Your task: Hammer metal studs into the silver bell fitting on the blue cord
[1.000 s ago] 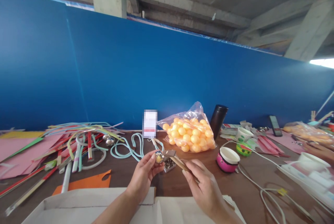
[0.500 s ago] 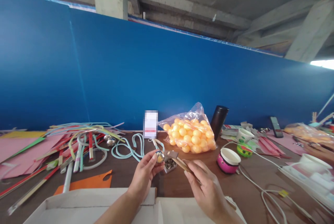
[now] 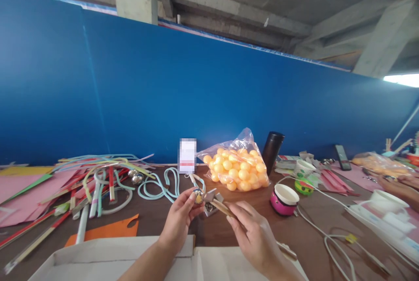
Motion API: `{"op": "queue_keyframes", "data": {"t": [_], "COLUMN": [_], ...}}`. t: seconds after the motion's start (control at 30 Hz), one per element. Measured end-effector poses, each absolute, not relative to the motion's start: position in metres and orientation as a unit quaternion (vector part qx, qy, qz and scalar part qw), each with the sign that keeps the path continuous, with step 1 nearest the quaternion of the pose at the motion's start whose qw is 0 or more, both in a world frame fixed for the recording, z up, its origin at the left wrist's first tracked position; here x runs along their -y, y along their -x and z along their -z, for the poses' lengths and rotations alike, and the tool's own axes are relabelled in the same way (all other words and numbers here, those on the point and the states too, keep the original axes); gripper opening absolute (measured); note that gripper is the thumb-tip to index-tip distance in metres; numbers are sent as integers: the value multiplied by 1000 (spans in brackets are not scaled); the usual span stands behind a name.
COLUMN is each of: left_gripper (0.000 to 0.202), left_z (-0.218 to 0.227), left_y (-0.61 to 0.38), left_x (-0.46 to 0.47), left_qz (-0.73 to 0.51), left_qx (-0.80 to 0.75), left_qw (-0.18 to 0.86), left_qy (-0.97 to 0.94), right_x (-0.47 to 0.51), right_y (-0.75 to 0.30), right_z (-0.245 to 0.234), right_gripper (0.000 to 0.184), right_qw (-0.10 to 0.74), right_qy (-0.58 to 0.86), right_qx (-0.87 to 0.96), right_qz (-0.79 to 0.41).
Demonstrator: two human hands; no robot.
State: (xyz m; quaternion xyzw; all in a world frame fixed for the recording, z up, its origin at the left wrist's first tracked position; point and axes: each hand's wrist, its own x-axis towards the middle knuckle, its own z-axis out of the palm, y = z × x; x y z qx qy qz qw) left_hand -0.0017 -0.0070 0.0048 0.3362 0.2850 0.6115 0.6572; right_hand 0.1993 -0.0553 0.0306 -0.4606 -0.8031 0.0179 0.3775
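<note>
My left hand (image 3: 179, 221) is raised over the brown table (image 3: 229, 228), its fingers pinched round a small shiny ball (image 3: 198, 195). My right hand (image 3: 253, 235) is closed on a thin wooden stick (image 3: 221, 207) that carries a small metal piece at its tip, right beside the ball. Just behind the two hands lies a small box of metal bits (image 3: 209, 207).
A clear bag of orange balls (image 3: 237, 168) and a black tumbler (image 3: 273, 152) stand behind. Coloured strips and tubes (image 3: 98, 176) lie left, a pink cup (image 3: 284, 199) and white cables (image 3: 330, 237) right. A white box (image 3: 108, 257) sits at the near edge. Another person's hand (image 3: 397, 187) rests far right.
The hands have stayed nearly still, the stick's tip drawing slightly closer to the ball. The view has shifted a little.
</note>
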Motion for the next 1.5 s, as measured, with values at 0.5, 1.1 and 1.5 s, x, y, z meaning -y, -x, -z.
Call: {"op": "queue_keyframes", "data": {"t": [0.5,1.1,1.5], "left_gripper": [34,36,33], "left_z": [-7,-8,-7], "left_y": [1,0,0], "left_x": [8,8,8], "left_qz": [-616,-624,-619], "left_qx": [-289,-286,-279], "left_qw": [655,650,653], "left_qy": [-328,-327,-337], "right_x": [55,52,54], "right_y": [-195,-195,-194], "right_z": [-31,-24,-25], "right_gripper": [31,31,30], "right_qw": [398,407,403], "right_qy": [449,448,459], "right_qx": [800,796,792], "right_qz": [-1,13,-4]}}
